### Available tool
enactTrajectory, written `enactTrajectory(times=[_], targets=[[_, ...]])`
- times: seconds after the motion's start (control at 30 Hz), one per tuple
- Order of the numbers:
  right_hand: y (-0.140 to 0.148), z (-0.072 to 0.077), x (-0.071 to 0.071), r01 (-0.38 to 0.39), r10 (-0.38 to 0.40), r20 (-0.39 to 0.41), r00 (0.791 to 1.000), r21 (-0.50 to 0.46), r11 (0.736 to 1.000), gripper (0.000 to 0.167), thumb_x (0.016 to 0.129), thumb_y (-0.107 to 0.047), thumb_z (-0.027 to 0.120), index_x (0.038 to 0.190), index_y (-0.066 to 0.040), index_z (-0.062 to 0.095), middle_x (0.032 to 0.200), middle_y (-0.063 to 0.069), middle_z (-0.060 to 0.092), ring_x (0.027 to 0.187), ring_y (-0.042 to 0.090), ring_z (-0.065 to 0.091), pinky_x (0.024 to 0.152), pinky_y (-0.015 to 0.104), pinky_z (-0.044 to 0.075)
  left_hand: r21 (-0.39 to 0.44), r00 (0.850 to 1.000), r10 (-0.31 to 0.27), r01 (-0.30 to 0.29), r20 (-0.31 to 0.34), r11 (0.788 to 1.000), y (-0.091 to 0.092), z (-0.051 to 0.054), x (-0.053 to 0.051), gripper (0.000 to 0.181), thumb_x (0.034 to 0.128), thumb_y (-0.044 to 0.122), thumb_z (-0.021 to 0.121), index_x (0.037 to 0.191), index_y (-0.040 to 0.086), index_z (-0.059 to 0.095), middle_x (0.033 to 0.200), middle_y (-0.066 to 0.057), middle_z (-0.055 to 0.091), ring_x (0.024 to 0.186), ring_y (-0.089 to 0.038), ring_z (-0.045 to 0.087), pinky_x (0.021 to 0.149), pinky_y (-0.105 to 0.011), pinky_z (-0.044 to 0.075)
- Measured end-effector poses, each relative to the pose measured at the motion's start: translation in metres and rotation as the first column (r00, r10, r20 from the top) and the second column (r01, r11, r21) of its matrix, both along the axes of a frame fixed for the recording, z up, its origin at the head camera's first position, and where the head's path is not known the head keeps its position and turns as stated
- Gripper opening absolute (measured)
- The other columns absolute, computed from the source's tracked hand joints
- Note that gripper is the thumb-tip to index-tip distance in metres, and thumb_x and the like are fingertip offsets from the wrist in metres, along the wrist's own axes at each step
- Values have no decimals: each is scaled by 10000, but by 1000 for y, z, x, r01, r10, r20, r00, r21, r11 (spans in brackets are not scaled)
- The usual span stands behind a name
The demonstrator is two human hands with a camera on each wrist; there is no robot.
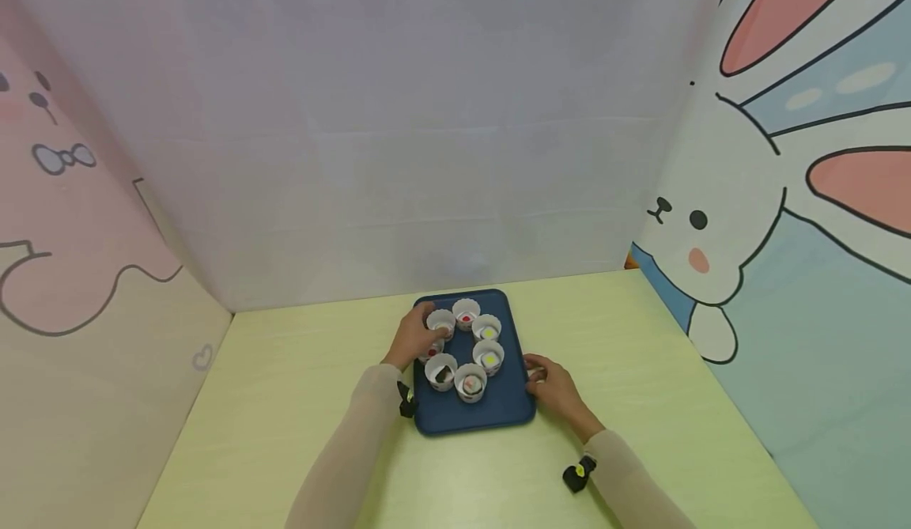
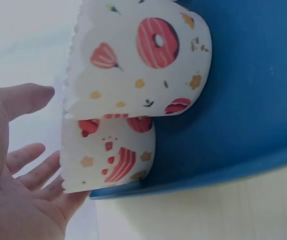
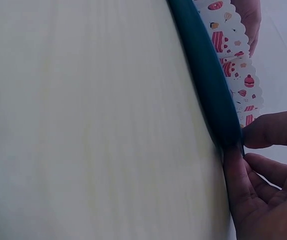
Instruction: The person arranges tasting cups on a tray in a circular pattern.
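Note:
Several white paper baking cups printed with doughnuts and cakes [image 2: 128, 55] stand in a ring on a blue tray [image 1: 475, 417]. Small red, yellow, dark and pale pink items lie inside them, too small to identify. My left hand [image 1: 413, 334] reaches over the tray's left edge beside the far-left cup [image 1: 440, 319]. In the left wrist view its thumb and fingers are spread apart, near the cup rims, and I see no grip. At the tray's right edge, my right hand [image 1: 557, 391] pinches the rim [image 3: 208, 85], thumb on one side and index finger on the other.
The tray lies on a pale yellow-green table [image 1: 285, 402]. Behind it rises a white wall sheet [image 1: 427, 157]. A pink printed panel [image 1: 78, 221] stands on the left and a rabbit-printed panel [image 1: 818, 292] on the right.

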State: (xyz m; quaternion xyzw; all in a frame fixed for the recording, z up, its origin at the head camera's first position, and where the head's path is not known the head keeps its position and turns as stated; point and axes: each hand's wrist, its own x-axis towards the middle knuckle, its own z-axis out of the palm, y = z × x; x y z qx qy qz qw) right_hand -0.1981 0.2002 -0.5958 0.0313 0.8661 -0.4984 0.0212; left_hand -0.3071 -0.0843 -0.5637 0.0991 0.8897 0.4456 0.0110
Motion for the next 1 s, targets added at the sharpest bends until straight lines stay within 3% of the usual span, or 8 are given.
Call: enactTrajectory(times=[0.4, 0.77, 1.0], targets=[[-3, -4, -2, -14, 14, -11, 1000, -2, 1000, 543, 777, 39, 642, 1314, -29, 597, 1147, 142, 669, 894, 172, 635, 661, 249, 480, 61, 999, 39, -38, -23, 997, -20, 10, 11, 655, 893, 265, 698, 1453, 54, 433, 1437, -187, 499, 1312, -358, 499, 1032, -537, 437], [2, 4, -1, -31, 31, 14, 999, 8, 999, 529, 789, 17, 635, 1316, -1, 587, 1158, 167, 668, 862, 170, 640, 669, 263, 476, 111, 996, 65, -57, -65, 992, -28, 20, 27, 572, 935, 236, 636, 1435, 38, 440, 1450, -183, 486, 1320, -377, 496, 1069, -503, 426], [10, 9, 0, 12, 1, 97, 995, -133, 991, 489, 833, 17, 635, 1315, 58, 563, 1193, 240, 632, 912, 210, 681, 702, 318, 566, 112, 995, 58, -49, -82, 992, -30, 23, 39, 549, 948, 234, 625, 1432, 44, 450, 1450, -163, 496, 1333, -352, 494, 1068, -486, 432]])
